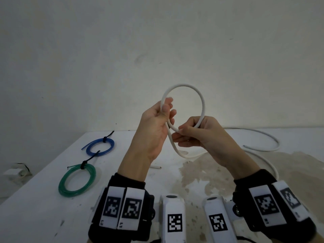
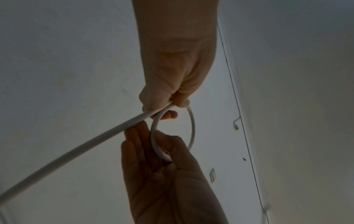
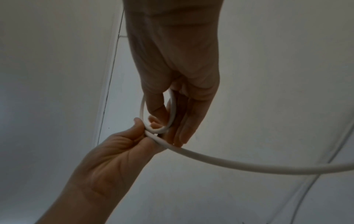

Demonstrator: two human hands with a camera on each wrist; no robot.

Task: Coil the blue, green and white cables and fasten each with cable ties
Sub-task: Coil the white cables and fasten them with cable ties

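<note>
I hold the white cable (image 1: 201, 99) in the air above the table, bent into one round loop. My left hand (image 1: 163, 111) pinches the loop's left side between thumb and fingers. My right hand (image 1: 182, 132) pinches the place where the loop crosses itself. The rest of the cable trails down onto the table and curves away to the right (image 1: 263, 137). In the left wrist view, my left hand (image 2: 145, 151) has its thumb over the loop (image 2: 192, 128), and my right hand (image 2: 168, 97) grips the crossing. The right wrist view shows my right hand (image 3: 141, 133), my left hand (image 3: 172, 106) and the cable (image 3: 229, 163).
A blue coil (image 1: 100, 146) and a green coil (image 1: 77, 179), each bound with black cable ties, lie on the left of the white table (image 1: 43, 216). A short white offcut (image 1: 156, 167) lies near my left wrist. A stained patch (image 1: 210, 172) covers the table's right half.
</note>
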